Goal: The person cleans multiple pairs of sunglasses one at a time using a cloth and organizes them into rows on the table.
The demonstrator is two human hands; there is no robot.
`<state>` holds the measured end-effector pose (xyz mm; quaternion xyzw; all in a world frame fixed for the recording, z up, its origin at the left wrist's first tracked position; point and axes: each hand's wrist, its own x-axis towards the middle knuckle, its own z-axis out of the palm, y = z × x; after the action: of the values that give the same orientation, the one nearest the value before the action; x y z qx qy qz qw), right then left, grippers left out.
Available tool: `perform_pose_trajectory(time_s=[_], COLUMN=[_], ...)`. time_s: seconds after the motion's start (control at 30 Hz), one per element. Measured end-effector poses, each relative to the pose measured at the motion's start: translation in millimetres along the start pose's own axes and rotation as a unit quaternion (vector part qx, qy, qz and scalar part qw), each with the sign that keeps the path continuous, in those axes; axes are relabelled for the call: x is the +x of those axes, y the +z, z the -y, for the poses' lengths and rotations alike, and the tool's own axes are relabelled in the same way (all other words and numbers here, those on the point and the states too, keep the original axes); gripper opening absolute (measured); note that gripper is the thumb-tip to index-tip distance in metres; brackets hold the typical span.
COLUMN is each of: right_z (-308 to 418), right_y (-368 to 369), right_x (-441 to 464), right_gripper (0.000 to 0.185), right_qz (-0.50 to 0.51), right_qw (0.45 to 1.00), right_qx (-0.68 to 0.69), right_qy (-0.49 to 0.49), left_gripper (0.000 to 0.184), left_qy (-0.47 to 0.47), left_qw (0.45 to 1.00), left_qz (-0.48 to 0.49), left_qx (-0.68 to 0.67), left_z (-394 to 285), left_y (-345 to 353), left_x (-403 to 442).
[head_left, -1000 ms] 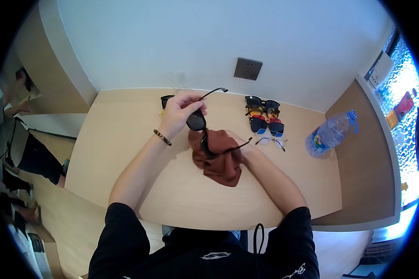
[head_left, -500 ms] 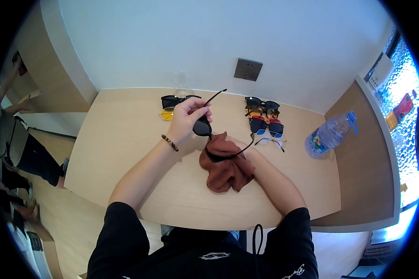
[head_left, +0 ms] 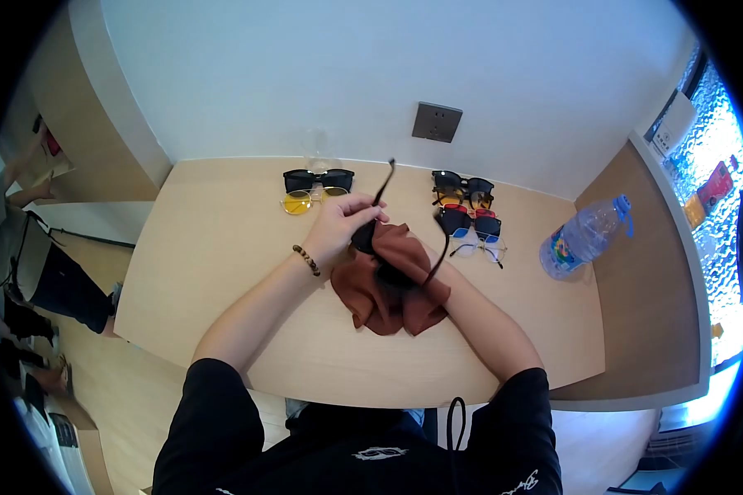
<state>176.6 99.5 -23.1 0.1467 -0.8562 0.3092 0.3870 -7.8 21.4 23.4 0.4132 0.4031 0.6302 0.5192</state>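
My left hand [head_left: 339, 226] pinches a pair of dark sunglasses [head_left: 392, 275] near one hinge. Both temples stick up and outward, with the lenses facing down among folds of cloth. A reddish-brown cloth [head_left: 363, 299] drapes over my right hand and covers its fingers; only the forearm [head_left: 489, 323] shows plainly. Bunched in that hand, the cloth lies against the sunglasses' front and partly hides it. Both hands are close together above the middle of the desk [head_left: 297, 346].
Black sunglasses [head_left: 319, 181] and yellow-lensed glasses [head_left: 298, 202] lie at the back left, by a clear holder [head_left: 319, 148]. Several more glasses [head_left: 470, 223] are lined up right of centre. A plastic bottle [head_left: 582, 237] stands by the right partition [head_left: 652, 305]. Other people are at far left.
My left hand and the sunglasses have moved down and slightly left, closer to the cloth. The cloth has shifted left and now covers more of the lens near my left hand.
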Motion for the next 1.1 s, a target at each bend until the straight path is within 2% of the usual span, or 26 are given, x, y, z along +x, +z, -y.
perform_pose_trajectory(time_s=[0.07,0.1,0.17,0.2,0.23,0.3,0.43,0.53,0.6,0.63,0.7,0.73,0.77,0.8,0.83,0.9,0.93,0.97,1.03,1.07,1.1], right_z=[-10,-17,-26,2,25,52,52,49,42,46,62,68,73,76,76,78,79,79,78,78,78], right_y=[14,22,30,19,5,-17,-10,-5,-1,-1,-5,-11,-20,-24,-23,-19,-18,-17,-17,-18,-18], right_x=[-13,-20,-27,-2,22,50,54,55,50,50,56,62,68,70,69,67,67,68,69,68,67], right_gripper=[0.023,0.024,0.026,0.022,0.022,0.016,0.017,0.018,0.021,0.021,0.022,0.022,0.023,0.028,0.028,0.027,0.026,0.026,0.025,0.025,0.025], right_qz=[-0.053,-0.078,-0.124,-0.096,-0.095,0.068,0.045,0.035,0.014,0.012,-0.077,-0.079,-0.036,0.012,0.012,-0.007,-0.016,-0.025,-0.042,-0.044,-0.038], right_qw=[0.956,0.902,0.736,0.801,0.801,0.854,0.854,0.835,0.926,0.927,0.865,0.865,0.695,0.429,0.428,0.435,0.440,0.445,0.454,0.452,0.451], right_qx=[0.193,0.284,0.446,0.421,0.420,0.235,0.252,0.219,0.119,0.118,0.168,0.167,0.484,0.738,0.740,0.706,0.687,0.667,0.624,0.625,0.645], right_qy=[0.214,0.316,0.494,0.415,0.415,0.459,0.452,0.503,0.357,0.357,0.467,0.466,0.530,0.522,0.519,0.559,0.578,0.597,0.635,0.635,0.615], left_gripper=[0.018,0.018,0.019,0.020,0.020,0.021,0.021,0.021,0.021,0.021,0.021,0.021,0.021,0.021,0.021,0.019,0.018,0.018,0.018,0.018,0.020], left_qy=[-0.025,-0.025,-0.012,-0.012,-0.012,-0.026,-0.005,-0.017,0.010,0.010,0.055,0.056,0.083,0.108,0.107,0.193,0.214,0.216,0.304,0.302,0.410], left_qw=[0.999,0.999,0.997,0.995,0.995,0.994,0.989,0.983,0.973,0.973,0.962,0.961,0.956,0.950,0.949,0.922,0.886,0.884,0.823,0.824,0.761], left_qz=[0.027,0.027,0.050,0.050,0.049,0.062,0.092,0.110,0.082,0.084,0.038,0.040,0.031,0.021,0.021,-0.028,-0.029,-0.030,-0.033,-0.031,-0.036], left_qx=[0.001,0.000,0.056,0.083,0.083,0.085,0.117,0.146,0.214,0.215,0.265,0.266,0.279,0.292,0.295,0.335,0.411,0.414,0.480,0.479,0.501], left_z=[-7,-5,-3,-5,-8,-13,-16,-18,-17,-16,-12,-11,-11,-14,-17,-29,-40,-47,-60,-66,-73], left_y=[14,15,17,18,21,27,13,2,0,0,-1,-6,-12,-19,-25,-33,-37,-38,-35,-32,-29], left_x=[-9,-10,-11,-12,-14,-15,-7,1,4,5,6,10,15,17,19,21,18,15,6,6,7])
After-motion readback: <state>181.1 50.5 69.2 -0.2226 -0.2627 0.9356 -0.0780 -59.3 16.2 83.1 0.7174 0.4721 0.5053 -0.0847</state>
